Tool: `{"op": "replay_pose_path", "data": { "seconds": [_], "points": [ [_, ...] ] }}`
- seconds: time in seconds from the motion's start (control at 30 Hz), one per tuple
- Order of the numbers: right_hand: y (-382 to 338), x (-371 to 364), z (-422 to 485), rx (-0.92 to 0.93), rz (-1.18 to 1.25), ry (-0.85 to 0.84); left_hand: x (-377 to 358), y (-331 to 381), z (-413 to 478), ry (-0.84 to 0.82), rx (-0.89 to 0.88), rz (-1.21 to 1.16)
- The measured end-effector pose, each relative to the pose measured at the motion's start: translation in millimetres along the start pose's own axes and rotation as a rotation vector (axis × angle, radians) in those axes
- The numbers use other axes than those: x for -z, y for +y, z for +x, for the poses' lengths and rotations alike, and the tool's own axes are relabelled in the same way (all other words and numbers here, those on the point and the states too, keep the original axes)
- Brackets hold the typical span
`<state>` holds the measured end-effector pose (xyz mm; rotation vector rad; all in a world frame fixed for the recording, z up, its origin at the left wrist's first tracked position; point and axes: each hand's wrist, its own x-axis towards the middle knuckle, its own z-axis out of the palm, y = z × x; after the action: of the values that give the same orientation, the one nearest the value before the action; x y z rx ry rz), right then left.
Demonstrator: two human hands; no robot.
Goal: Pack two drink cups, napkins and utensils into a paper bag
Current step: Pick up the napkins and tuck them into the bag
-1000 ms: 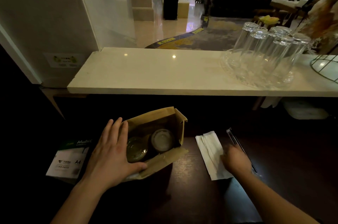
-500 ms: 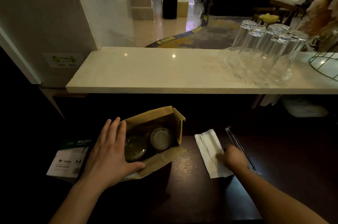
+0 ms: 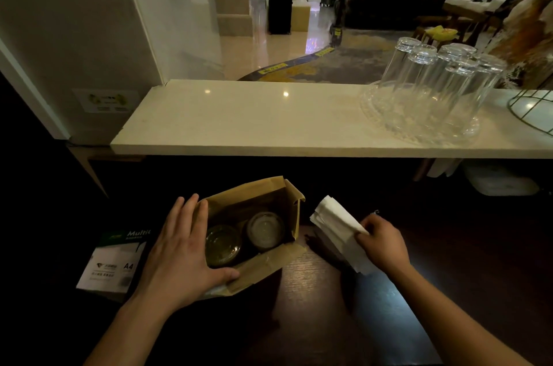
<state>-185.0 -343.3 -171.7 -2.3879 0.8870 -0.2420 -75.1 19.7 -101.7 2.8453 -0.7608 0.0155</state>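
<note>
An open brown paper bag (image 3: pixel 291 217) stands on the dark counter with two lidded drink cups inside, a dark one (image 3: pixel 223 244) on the left and a pale one (image 3: pixel 265 231) on the right. My left hand (image 3: pixel 182 255) grips the bag's left wall and front rim. My right hand (image 3: pixel 381 243) holds a stack of white napkins (image 3: pixel 338 223) lifted off the counter, just right of the bag. A tip of the clear utensil (image 3: pixel 375 212) shows above my right hand; most of it is hidden.
A pack of A4 paper (image 3: pixel 112 264) lies left of the bag. A pale stone ledge (image 3: pixel 254 123) runs above the counter, with upturned glasses on a glass tray (image 3: pixel 431 90) and a wire basket (image 3: pixel 535 105) at its right end.
My right hand closed on the napkins and lifted them off the counter, toward the bag. My left hand has stayed on the bag.
</note>
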Motion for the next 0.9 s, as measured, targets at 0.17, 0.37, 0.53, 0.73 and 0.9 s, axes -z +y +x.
{"op": "replay_pose_path", "data": {
  "seconds": [0.17, 0.37, 0.53, 0.73, 0.9],
  "points": [
    [-34, 26, -3, 0.077, 0.053, 0.073, 1, 0, -1, 0.008, -0.002, -0.018],
    [-82, 60, -11, 0.248, 0.17, 0.187, 2, -3, -2, 0.0, -0.001, -0.051],
    [-133, 88, -26, 0.501, 0.301, 0.113, 3, -4, -2, -0.003, 0.002, -0.056],
    [-198, 102, -38, 0.753, -0.074, -0.241, 5, -6, -2, 0.005, 0.023, -0.078],
    [-234, 73, -39, 0.819, -0.38, -0.349, 4, -15, 0, 0.007, 0.025, -0.096]
  ]
}}
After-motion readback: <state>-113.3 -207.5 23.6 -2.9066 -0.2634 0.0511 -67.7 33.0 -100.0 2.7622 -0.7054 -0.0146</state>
